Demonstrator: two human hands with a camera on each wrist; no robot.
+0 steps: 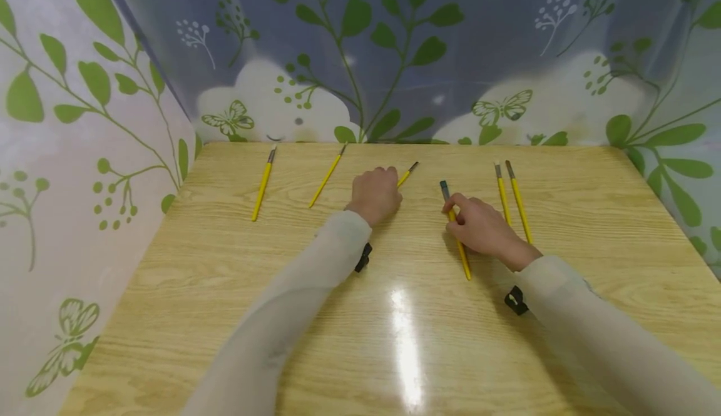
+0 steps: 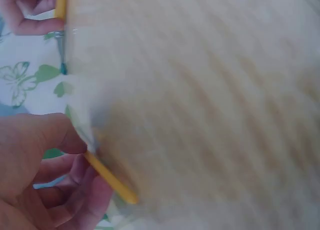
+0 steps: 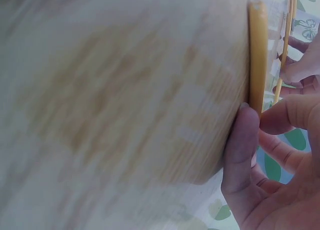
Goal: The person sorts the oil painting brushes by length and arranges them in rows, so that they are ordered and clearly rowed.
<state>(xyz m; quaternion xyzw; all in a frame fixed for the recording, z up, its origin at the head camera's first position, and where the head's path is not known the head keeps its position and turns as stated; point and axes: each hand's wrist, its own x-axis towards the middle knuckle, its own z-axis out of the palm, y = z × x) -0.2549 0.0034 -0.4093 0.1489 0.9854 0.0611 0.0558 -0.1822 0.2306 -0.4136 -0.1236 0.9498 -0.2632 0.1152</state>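
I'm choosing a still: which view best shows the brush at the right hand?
The head view: both ends of the brush show, with the right hand covering part between. The left wrist view catches its tip and some handle; the right wrist view, only handle.

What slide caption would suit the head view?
Left hand and right hand each hold a brush; four others lie on the table.

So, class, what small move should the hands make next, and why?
Perhaps the left hand should turn the left-hand brush slightly to match the thin brush on its left: in the head view it slants more than that one, and thumb and fingers already pinch it.
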